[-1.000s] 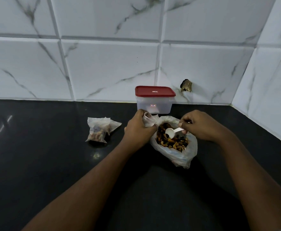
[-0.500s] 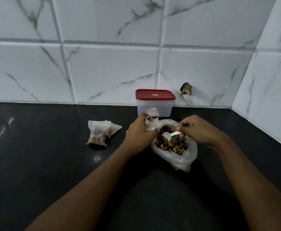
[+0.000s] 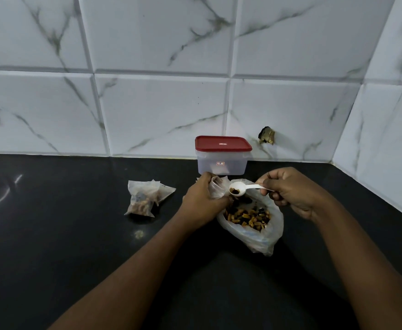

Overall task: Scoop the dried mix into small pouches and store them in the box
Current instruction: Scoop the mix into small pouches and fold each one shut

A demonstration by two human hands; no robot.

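Left grip (image 3: 202, 198) clutches mostly hidden pouch (image 3: 217, 189), perhaps empty; right grip (image 3: 288, 191) pinches loaded scoop (image 3: 244, 187).

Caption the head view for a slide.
Right hand holds a loaded scoop beside the small pouch gripped by the left hand, above the open bag of dried mix.

Black countertop (image 3: 52, 234), white marbled wall tiles (image 3: 162, 110), dark chipped spot (image 3: 266, 135) on wall

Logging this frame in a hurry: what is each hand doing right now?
Left hand: grips a small clear plastic pouch.
Right hand: pinches a white plastic spoon loaded with dried mix.
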